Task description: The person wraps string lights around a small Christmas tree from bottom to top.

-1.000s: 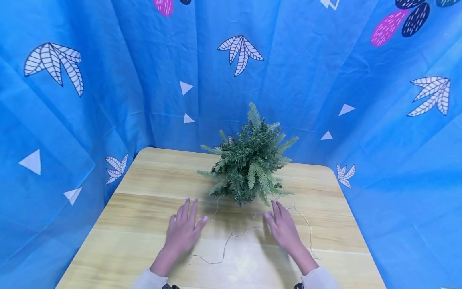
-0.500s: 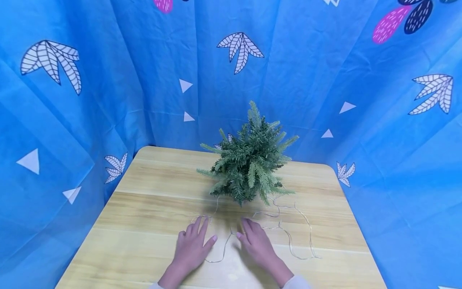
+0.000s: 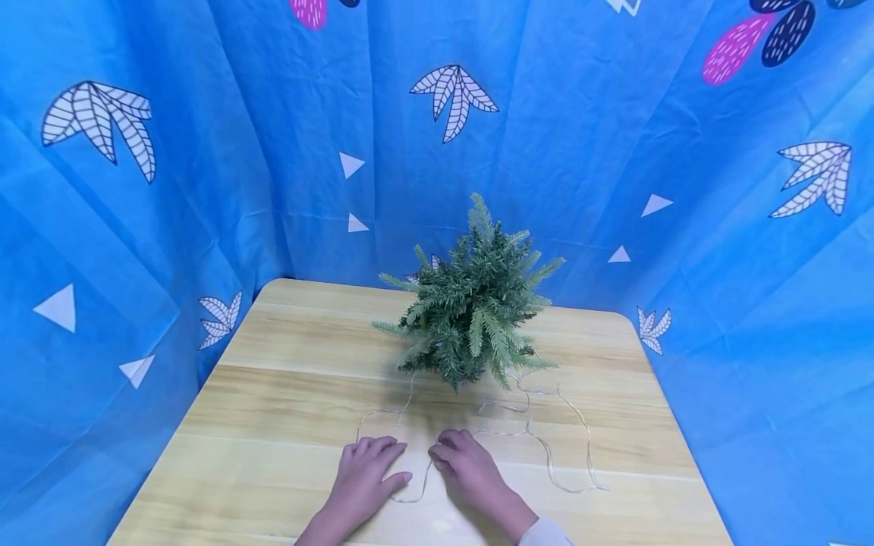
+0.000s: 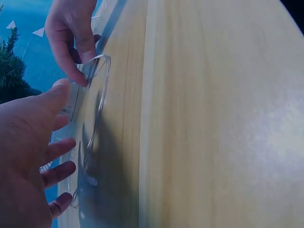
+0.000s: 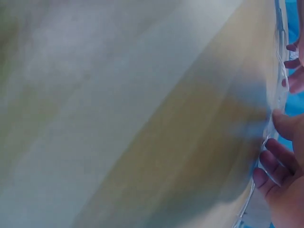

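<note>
Right hand (image 3: 471, 466) moved inward, seemingly pinching wire (image 3: 410, 501).

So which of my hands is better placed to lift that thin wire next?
Probably your right hand: its fingertips are right at the thin wire, while your left hand is spread, thumb well apart from its fingers.

A thin, pale, translucent wire (image 3: 549, 459) with short offshoots lies mostly on the table (image 3: 266, 425) in loose, wavy curves, its outer bend toward four o'clock.
</note>
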The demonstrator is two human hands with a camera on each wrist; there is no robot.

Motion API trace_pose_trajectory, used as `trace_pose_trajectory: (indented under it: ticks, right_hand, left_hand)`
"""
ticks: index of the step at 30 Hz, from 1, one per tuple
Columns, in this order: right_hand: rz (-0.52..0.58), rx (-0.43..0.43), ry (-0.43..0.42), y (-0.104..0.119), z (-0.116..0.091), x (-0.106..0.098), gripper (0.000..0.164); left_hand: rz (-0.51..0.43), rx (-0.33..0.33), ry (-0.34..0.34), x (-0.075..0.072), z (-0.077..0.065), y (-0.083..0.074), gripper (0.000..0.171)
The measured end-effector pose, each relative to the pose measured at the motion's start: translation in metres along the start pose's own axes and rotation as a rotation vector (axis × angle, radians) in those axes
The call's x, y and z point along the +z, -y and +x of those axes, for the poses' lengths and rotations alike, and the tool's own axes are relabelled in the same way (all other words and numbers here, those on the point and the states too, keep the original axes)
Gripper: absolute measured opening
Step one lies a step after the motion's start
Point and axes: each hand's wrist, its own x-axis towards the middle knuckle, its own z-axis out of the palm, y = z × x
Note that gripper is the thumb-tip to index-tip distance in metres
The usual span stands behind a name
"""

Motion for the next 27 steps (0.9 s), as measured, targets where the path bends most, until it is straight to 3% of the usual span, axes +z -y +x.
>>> trace_pose_trajectory:
  ticks: [9,20,27]
  right_hand:
    - [0.012,0.092,0.048,-0.005,0.001,-0.006,0.007]
    - [0.025,0.174,-0.072,-0.025,0.007,-0.027,0.009]
    - [-0.037,0.202,-0.118,-0.035,0.006,-0.042,0.013]
  left_hand:
    - [-0.025,0.055,-0.006,0.001,-0.002,0.001,0.036]
    - [-0.085,0.073,0.015,-0.004,0.002,0.002,0.016]
    - [-0.075,0.067,0.015,-0.004,0.002,0.002,0.014]
